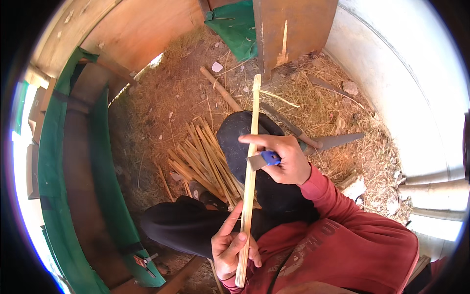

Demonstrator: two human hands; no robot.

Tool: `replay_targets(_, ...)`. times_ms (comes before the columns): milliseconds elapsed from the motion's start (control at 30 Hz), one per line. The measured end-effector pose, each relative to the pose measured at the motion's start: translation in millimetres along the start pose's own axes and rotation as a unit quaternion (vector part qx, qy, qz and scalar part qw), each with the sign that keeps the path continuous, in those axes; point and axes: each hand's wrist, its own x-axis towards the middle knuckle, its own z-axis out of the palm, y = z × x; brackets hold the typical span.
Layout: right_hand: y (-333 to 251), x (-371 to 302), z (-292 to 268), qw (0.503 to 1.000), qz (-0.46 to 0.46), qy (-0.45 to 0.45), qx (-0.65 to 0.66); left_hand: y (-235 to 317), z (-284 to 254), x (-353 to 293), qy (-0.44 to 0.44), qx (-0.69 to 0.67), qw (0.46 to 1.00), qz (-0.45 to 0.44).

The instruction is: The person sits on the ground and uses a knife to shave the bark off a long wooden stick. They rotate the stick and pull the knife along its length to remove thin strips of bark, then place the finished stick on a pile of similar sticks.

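Observation:
A long, pale split strip of bamboo or wood [248, 201] stands out in front of my body, running from my lap past my knee. Its lower part rests in my left hand [227, 252], whose thumb and fingers close round it while the index finger stretches along its side. Higher up, my right hand [289, 159] grips a knife with a blue handle [270, 157]. The knife's flat metal blade lies across the strip, touching it. My right index finger reaches over the strip. A thin shaving [280, 98] curls off near its far end.
A pile of split strips [203, 159] lies on the ground beside my knee. Beyond the knee are a round pole [220, 89], a long dark blade [281, 117] and a saw [342, 140]. Green-covered framing [58, 186] lines the left; a wooden board [293, 34] stands ahead.

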Motion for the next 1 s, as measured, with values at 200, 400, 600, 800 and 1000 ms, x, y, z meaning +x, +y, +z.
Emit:
replay_targets(200, -19, -3, 6, 0.996, -0.089, 0.004, 0.009, 10, -13, -1, 0.024, 0.078, 0.981, 0.176)
replay_targets(400, -53, 5, 43, 0.994, -0.085, 0.023, 0.069, 43, 18, 37, 0.131, 0.392, 0.733, 0.54)
replay_targets(600, -87, 7, 34, 0.99, -0.035, -0.002, 0.138, 98, 64, 42, 0.135, 0.197, 0.749, 0.618)
replay_targets(800, -46, -27, -7, 0.994, 0.088, 0.059, 0.022, 135, 69, 67, -0.061, 0.134, 0.795, 0.588)
replay_targets(1000, -15, -28, 15, 0.993, 0.076, 0.022, -0.085, 129, 60, 109, 0.05, 0.204, 0.804, 0.556)
